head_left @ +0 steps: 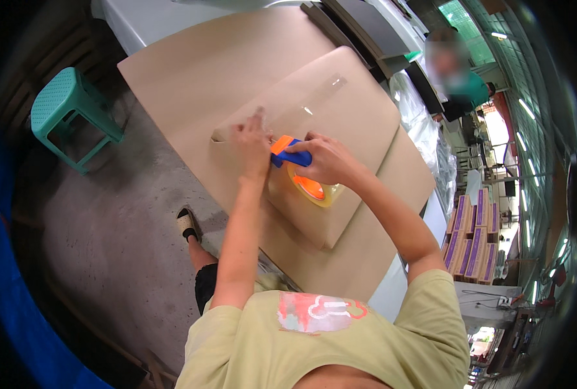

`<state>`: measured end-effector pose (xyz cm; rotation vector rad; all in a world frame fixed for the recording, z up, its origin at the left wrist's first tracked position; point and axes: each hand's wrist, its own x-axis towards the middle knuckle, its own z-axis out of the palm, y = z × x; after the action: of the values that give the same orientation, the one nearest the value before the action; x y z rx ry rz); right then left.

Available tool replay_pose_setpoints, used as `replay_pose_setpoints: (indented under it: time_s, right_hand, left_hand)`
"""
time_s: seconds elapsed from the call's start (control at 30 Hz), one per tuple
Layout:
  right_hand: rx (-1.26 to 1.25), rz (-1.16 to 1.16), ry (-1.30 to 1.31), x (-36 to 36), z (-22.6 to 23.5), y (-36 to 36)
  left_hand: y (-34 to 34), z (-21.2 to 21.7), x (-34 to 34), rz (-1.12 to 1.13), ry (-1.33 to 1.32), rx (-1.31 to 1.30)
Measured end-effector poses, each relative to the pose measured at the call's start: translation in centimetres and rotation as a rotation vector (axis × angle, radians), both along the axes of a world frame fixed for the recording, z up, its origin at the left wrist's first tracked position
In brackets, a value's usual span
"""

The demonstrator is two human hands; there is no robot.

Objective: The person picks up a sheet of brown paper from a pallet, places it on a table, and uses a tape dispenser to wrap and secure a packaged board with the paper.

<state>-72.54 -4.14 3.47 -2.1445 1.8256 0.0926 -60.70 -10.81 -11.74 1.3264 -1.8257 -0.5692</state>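
Observation:
A parcel wrapped in brown paper [360, 123] lies on larger brown sheets [191, 71] on the table. A clear strip of tape [308, 110] shines along its upper face. My right hand [330, 159] grips a blue and orange tape dispenser [295, 152] loaded with a roll of clear tape [327, 198], held over the parcel's near part. My left hand [253, 146] is at the parcel's left end, just beside the dispenser's head. Its fingers look stretched out over the paper, somewhat smeared by motion. Whether tape runs under them I cannot tell.
A green plastic stool [74, 110] stands on the concrete floor at left. Dark flat boards [366, 32] and clear plastic film [418, 123] lie beyond the parcel. Another person in a green top [473, 94] is at the far right, near stacked cartons [473, 236].

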Motion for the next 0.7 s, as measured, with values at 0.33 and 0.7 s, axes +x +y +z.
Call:
replay_pose_setpoints:
  time_s: [0.33,0.7]
  right_hand:
    - [0.062,-0.027,-0.046,-0.7,-0.2,-0.3]
    - [0.068,0.157,-0.13,-2.2,-1.4,-1.4]
  left_hand:
    - [-1.7,3.8,1.7,0.41,0.029,0.04]
    - [0.2,1.8,2.4,-0.538,-0.616,-0.025]
